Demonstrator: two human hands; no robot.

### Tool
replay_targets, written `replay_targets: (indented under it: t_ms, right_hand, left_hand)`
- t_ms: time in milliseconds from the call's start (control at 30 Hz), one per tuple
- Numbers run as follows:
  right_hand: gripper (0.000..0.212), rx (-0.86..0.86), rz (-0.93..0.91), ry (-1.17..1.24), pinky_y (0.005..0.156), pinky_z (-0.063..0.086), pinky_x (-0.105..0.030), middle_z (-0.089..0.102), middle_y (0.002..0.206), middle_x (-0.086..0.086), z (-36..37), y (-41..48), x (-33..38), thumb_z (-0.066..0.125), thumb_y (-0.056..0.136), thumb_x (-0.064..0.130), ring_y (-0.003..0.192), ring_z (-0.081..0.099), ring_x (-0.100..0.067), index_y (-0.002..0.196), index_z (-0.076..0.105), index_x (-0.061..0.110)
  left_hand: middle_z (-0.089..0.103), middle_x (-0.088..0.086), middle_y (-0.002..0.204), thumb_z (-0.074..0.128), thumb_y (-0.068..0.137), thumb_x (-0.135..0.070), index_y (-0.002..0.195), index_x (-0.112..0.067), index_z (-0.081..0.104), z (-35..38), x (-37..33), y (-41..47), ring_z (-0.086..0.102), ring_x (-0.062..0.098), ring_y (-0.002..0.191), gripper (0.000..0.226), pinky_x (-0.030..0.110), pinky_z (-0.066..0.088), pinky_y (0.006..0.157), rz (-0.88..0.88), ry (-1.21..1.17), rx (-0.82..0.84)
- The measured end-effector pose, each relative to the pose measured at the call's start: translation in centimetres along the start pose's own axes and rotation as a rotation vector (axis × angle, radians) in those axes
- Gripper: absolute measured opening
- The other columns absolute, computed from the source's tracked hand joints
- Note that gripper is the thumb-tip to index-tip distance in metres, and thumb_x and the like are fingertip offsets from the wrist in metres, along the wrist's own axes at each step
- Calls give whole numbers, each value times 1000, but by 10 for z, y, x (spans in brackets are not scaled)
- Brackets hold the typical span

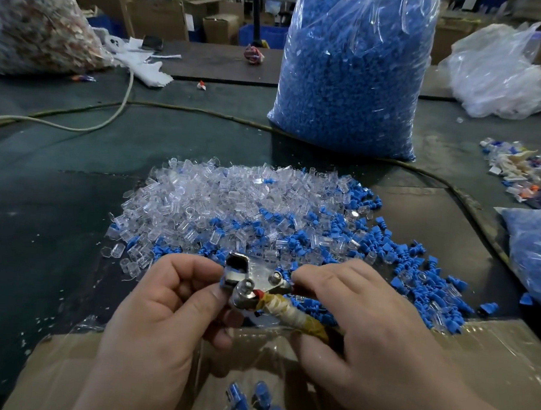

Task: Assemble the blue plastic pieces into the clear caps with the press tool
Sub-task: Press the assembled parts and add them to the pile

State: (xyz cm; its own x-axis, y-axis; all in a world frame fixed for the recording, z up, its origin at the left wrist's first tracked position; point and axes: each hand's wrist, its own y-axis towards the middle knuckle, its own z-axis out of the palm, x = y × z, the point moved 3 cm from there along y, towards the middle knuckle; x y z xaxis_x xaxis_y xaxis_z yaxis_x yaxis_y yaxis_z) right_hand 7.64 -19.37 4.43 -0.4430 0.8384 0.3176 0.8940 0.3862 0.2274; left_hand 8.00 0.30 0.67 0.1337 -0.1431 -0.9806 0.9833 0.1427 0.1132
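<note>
Spanning the view: dark green table [25, 210]. Standing on it at the far centre is a tall clear bag [351, 72] packed with blue parts. A bag of mixed parts [30, 19] sits far left and a crumpled clear bag [496, 78] far right. A cable [104, 111] snakes across the table in front of the bags. Nearer, a flat cardboard sheet [412, 221] carries the heap of clear caps [215, 205], with loose blue plastic pieces [422, 279] mixed in and spilling to its right. Both hands are over the near edge of the heap. The left hand [162, 314] has its fingers curled on the metal head of the press tool [253, 287]; the right hand [359, 333] is wrapped round its taped handle. A few assembled caps [253, 405] with blue inside lie at the bottom, between the wrists.
</note>
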Motion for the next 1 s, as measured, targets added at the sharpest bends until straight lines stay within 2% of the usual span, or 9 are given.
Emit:
replay_targets:
  t_ms: [167,367,567,767,900,1000]
  right_hand:
    - [58,49,5,63,90,43,-25,49,114,30,-1,-1,-2,34,78,69,109,41,2,132,36,47]
    - [53,77,-23,70,90,44,-26,49,111,29,-2,0,-1,32,78,71,109,41,1,127,29,52]
    - [53,89,-40,-27,84,46,-26,55,105,23,0,1,1,36,81,65,99,48,-6,128,43,41]
    - [54,-20,-67,-100,62,54,-34,64,80,11,-3,4,4,45,79,57,72,57,-15,114,69,23]
    - [50,-26,-63,-67,57,53,-33,63,76,14,-2,4,7,46,79,58,68,56,-12,109,69,26]
    - [50,-24,-15,-96,61,53,-28,62,81,18,-2,0,2,43,79,62,74,56,-10,110,66,30]
  left_hand:
    - [70,9,67,63,71,-13,74,-30,72,2,-3,-1,66,21,52,19,22,51,43,16,-23,-13]
    - [70,11,69,62,70,-12,74,-29,72,4,-7,-2,66,23,52,20,22,51,44,12,-16,13]
    - [70,11,71,63,71,-13,75,-29,72,2,-5,-1,65,22,55,19,23,52,46,16,5,29]
    - [69,11,69,64,71,-14,75,-29,72,3,-5,-3,64,21,52,18,23,52,47,10,24,25]
    - [69,12,67,64,74,-11,74,-29,71,4,-9,-4,65,20,50,19,22,52,45,17,34,6]
    - [69,12,65,64,87,2,74,-30,70,-1,-7,-2,66,19,50,35,23,52,45,-7,119,-51]
